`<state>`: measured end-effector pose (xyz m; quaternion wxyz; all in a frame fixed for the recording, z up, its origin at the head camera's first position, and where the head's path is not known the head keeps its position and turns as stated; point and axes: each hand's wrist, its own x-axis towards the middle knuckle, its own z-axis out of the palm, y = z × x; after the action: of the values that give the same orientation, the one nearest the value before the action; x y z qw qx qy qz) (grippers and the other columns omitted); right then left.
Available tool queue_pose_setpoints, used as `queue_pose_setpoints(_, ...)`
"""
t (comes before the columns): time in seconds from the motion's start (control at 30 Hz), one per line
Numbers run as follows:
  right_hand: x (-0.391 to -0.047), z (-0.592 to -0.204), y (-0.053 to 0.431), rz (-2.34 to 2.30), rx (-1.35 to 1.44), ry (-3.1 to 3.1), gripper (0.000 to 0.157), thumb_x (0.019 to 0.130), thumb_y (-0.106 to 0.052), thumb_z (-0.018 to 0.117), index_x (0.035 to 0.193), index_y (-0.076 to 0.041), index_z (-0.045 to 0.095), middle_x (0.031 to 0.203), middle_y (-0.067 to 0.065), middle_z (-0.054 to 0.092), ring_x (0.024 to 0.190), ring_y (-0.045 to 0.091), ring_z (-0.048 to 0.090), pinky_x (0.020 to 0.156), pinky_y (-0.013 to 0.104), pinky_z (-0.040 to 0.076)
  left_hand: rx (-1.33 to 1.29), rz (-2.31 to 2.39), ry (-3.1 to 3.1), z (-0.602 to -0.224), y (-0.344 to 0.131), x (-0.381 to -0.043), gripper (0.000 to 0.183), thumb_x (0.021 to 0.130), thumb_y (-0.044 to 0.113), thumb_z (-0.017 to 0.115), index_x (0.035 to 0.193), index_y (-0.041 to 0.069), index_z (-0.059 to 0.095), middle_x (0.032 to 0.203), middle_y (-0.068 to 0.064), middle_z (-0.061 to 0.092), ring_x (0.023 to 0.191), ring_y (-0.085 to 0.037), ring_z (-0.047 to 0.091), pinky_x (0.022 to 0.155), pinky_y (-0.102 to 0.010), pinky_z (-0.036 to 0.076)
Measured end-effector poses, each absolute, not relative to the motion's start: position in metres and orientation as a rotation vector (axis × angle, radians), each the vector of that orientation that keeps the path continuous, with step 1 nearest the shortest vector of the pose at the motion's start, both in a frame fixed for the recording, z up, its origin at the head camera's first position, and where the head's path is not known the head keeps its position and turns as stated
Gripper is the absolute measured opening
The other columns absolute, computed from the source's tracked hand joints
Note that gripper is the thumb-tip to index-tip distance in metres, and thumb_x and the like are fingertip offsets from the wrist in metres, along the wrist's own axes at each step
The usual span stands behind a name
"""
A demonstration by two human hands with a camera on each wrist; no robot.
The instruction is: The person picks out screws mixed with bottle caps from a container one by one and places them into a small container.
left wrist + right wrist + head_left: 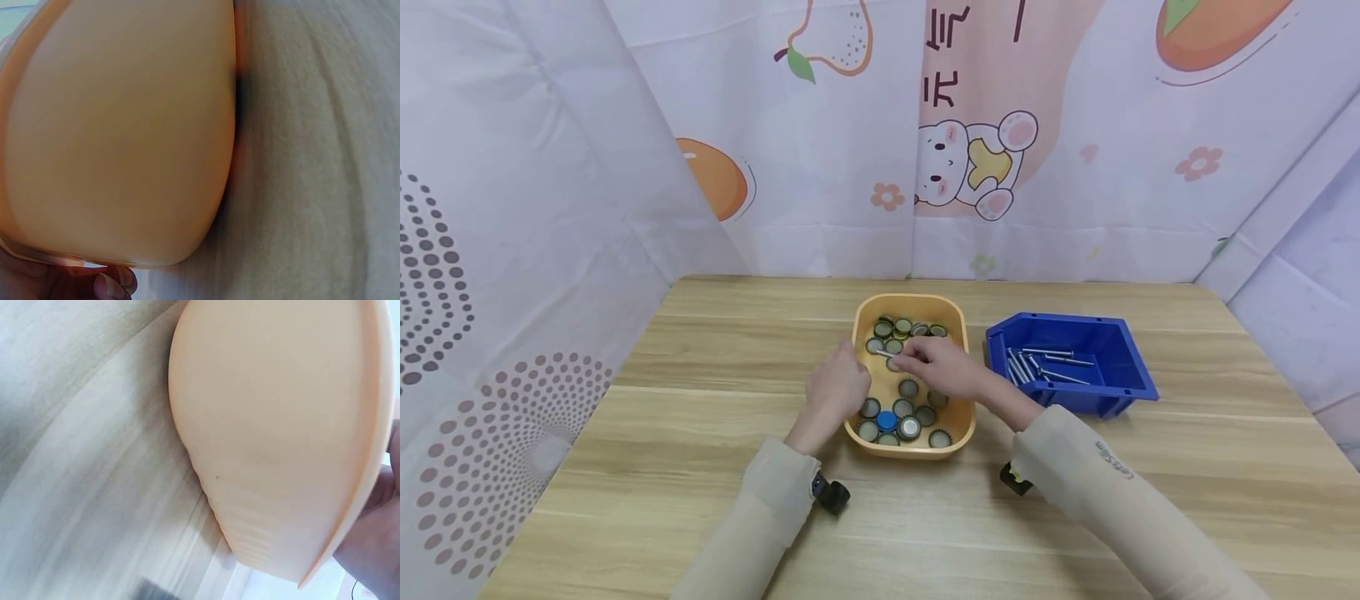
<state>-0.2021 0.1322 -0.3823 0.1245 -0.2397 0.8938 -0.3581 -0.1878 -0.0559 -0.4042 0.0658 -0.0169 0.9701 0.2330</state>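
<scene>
An orange plastic tub [859,430] stands on the table with many crimped bottle caps inside. My left hand [838,382] grips the tub's left rim; in the left wrist view its curled fingers [115,284] show at the edge of the tub wall. Over the tub's middle, my right hand [942,367] pinches a thin silver screw [886,354] that points left above the caps. Most of the right hand [381,531] is hidden behind the tub wall in the right wrist view. Among the caps near the front lies a blue cap [887,421].
To the right of the tub sits a blue bin [1116,354] with several long silver screws [1048,358] in its left part. The wooden table [715,333] ends at a patterned curtain [820,192] at the back.
</scene>
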Motion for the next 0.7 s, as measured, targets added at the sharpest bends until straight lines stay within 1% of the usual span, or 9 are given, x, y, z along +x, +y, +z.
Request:
queue_pose_setpoints(0.13,-0.199,-0.379,0.135,-1.061,-0.691,2.609,0.029,0.102,-0.03,0.053,0.096,-0.004,0.065,0.076,-0.001,0.052,0.066,0.013,0.047,0.064,0.027,0.041,-0.052,0.698,2.926,-0.406,-0.056,-0.188,0.036,0.096,0.024,0.044,0.127,0.005,0.049,0.09,-0.012,0.062,0.074,-0.027,0.059,0.06,-0.038,0.043)
queue_pose_setpoints(0.3,-0.197,-0.374,0.143,-1.091,-0.639,2.595,0.031,0.102,-0.033,0.051,0.1,-0.005,0.065,0.078,0.006,0.056,0.066,0.015,0.049,0.062,0.029,0.041,-0.05,0.699,2.928,-0.406,-0.057,-0.188,0.035,0.096,0.024,0.043,0.126,0.006,0.05,0.09,-0.012,0.062,0.075,-0.028,0.059,0.063,-0.04,0.044)
queue_pose_setpoints(0.37,-0.197,-0.371,0.147,-1.113,-0.611,2.579,0.032,0.102,-0.035,0.051,0.101,-0.005,0.065,0.076,0.007,0.056,0.063,0.016,0.049,0.059,0.029,0.041,-0.045,0.702,2.927,-0.406,-0.057,-0.187,0.035,0.096,0.024,0.043,0.125,0.005,0.05,0.088,-0.012,0.062,0.073,-0.028,0.058,0.061,-0.039,0.043)
queue_pose_setpoints(0.53,-0.198,-0.366,0.161,-1.143,-0.568,2.584,0.032,0.102,-0.038,0.051,0.102,-0.009,0.065,0.066,0.0,0.049,0.057,0.016,0.048,0.052,0.028,0.039,-0.04,0.72,2.926,-0.407,-0.057,-0.187,0.034,0.096,0.023,0.043,0.124,0.005,0.05,0.084,-0.011,0.06,0.069,-0.027,0.057,0.058,-0.037,0.041)
queue_pose_setpoints(0.7,-0.199,-0.358,0.175,-1.16,-0.535,2.621,0.028,0.101,-0.036,0.053,0.101,-0.012,0.067,0.065,-0.001,0.048,0.056,0.017,0.047,0.052,0.027,0.039,-0.032,0.708,2.943,-0.406,-0.057,-0.187,0.036,0.096,0.022,0.043,0.126,0.003,0.05,0.081,-0.011,0.059,0.067,-0.027,0.057,0.055,-0.036,0.04)
